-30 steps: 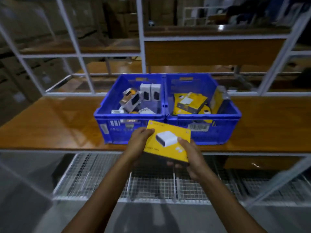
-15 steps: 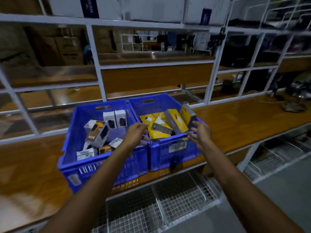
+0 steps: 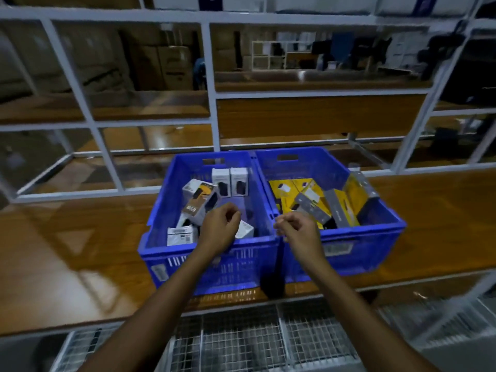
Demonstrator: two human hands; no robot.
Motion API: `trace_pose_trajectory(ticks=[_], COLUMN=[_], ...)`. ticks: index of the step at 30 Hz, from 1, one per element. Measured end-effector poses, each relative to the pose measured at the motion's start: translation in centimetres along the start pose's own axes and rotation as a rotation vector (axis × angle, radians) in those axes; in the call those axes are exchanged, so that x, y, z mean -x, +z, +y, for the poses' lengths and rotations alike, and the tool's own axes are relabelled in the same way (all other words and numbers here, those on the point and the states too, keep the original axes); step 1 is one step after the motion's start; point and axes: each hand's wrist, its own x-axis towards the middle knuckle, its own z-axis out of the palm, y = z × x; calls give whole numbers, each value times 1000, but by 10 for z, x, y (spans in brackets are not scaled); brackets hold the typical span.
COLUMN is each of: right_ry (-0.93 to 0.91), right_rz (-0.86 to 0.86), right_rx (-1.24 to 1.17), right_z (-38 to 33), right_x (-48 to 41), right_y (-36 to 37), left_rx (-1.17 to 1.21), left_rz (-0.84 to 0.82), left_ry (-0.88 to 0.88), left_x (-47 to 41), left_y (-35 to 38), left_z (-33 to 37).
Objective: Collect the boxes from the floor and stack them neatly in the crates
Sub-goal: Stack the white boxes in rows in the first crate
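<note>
Two hands: both empty, fingers loosely curled
Left hand: hung over the left crate of white boxes
Right hand: hung at the near rim of the right crate

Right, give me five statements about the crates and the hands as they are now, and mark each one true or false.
1. The left crate and the right crate stand side by side on the wooden shelf. True.
2. The right crate holds yellow boxes. True.
3. The left hand grips a yellow box. False: it holds nothing, fingers loosely curled, and so does the right hand.
4. The left crate is empty. False: white boxes lie and stand in it.
5. A wire mesh shelf sits below the wooden shelf. True.
</note>
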Motion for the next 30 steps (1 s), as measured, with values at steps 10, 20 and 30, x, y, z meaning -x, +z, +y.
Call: trace_pose_trajectory(ticks=[10, 20, 30], right_ry=[-211, -275, -184], right_rz=[-468, -600, -665], right_rx=[411, 492, 289], right_z=[1, 16, 13], right_x=[-73, -80, -96], right_y=[71, 76, 85], left_rx=[-331, 172, 435], left_rz=[-65, 420, 486], left_ry=[-217, -366, -382], left_x=[-34, -29, -61], left_y=[8, -1, -24], left_z=[-31, -34, -46])
